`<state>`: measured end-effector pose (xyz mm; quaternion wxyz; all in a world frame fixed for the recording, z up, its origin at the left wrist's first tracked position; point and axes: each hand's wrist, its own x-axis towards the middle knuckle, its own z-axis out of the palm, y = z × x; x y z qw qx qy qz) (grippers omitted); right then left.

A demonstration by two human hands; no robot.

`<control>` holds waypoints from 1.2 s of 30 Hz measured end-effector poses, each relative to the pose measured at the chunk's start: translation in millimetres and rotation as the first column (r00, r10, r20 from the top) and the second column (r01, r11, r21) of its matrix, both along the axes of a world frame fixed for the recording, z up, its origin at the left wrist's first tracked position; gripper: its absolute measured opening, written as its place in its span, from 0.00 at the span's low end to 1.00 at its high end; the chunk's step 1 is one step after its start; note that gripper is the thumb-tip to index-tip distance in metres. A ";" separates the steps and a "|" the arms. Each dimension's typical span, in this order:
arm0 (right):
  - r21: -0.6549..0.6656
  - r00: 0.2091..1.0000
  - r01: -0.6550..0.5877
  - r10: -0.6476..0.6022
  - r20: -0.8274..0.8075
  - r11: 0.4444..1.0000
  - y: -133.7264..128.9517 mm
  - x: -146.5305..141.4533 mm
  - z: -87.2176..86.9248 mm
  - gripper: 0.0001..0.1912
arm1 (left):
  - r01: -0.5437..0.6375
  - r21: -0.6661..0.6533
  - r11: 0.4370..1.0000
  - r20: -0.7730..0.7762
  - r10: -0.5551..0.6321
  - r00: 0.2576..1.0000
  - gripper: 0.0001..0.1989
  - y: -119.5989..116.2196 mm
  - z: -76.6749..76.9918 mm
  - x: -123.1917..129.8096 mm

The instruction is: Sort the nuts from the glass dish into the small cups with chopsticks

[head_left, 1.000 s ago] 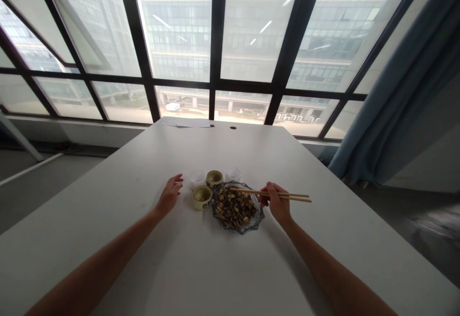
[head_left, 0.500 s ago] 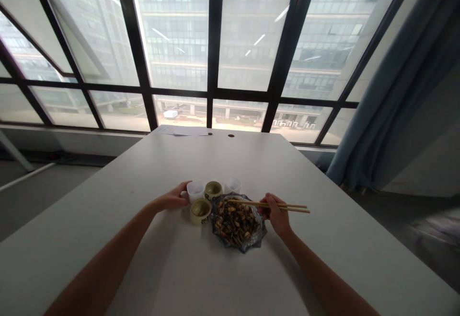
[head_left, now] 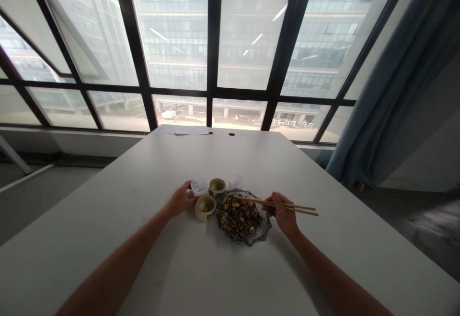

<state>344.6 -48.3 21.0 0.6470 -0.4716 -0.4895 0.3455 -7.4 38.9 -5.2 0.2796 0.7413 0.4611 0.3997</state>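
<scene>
My left hand (head_left: 181, 199) is curled round the left side of a small white plastic cup (head_left: 199, 187), its thumb close to the nearer ceramic cup. That beige ceramic cup (head_left: 206, 208) with dark characters stands just in front. A second ceramic cup (head_left: 217, 188) sits behind it, beside a translucent plastic cup (head_left: 236, 181). In my right hand (head_left: 283, 212) is a pair of chopsticks (head_left: 300, 208), held nearly level and pointing left. Their tips reach over a scalloped glass dish (head_left: 264, 233) heaped with mixed seeds and nuts (head_left: 240, 217); whether the tips grip a piece cannot be made out.
Everything stands on a long white table (head_left: 201, 268). Paper sheets (head_left: 185, 130) lie at its far end, near two round holes. Beyond are tall black-framed windows (head_left: 212, 42), and a blue curtain (head_left: 377, 95) hangs at the right.
The cups, dish and both hands appear slightly further right and higher in view, with a small camera shift. The chopsticks are still over the dish, and my left hand stays at the plastic cup.
</scene>
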 end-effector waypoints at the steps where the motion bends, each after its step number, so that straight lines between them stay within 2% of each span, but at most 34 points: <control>1: -0.002 1.000 -0.005 0.005 -0.008 1.000 0.4 0.4 -0.3 0.29 | -0.027 0.011 1.000 0.001 0.027 1.000 0.30 0.0 -1.0 0.2; 5: 0.004 1.000 -0.007 0.007 -0.004 1.000 1.2 0.6 -0.5 0.29 | -0.115 0.071 0.991 0.016 0.115 0.993 0.30 1.9 -5.3 1.1; 9: -0.009 1.000 -0.004 0.004 -0.004 1.000 2.9 1.0 -1.9 0.29 | -0.148 0.155 0.977 0.031 0.145 0.989 0.31 4.6 -7.7 3.0; 17: -0.108 0.997 0.031 -0.039 -0.072 0.994 7.9 2.7 -7.1 0.31 | -0.142 0.181 0.973 -0.009 0.146 0.989 0.31 4.8 -5.0 5.5; 25: -0.085 0.996 0.018 -0.025 -0.082 0.996 6.3 -1.9 -1.5 0.32 | -0.154 0.204 0.967 -0.006 0.158 0.987 0.30 6.6 -6.4 5.8; 36: -0.099 0.993 0.010 -0.021 -0.114 0.995 9.5 2.0 -8.4 0.31 | -0.149 0.223 0.963 -0.003 0.153 0.988 0.32 9.4 -10.4 3.8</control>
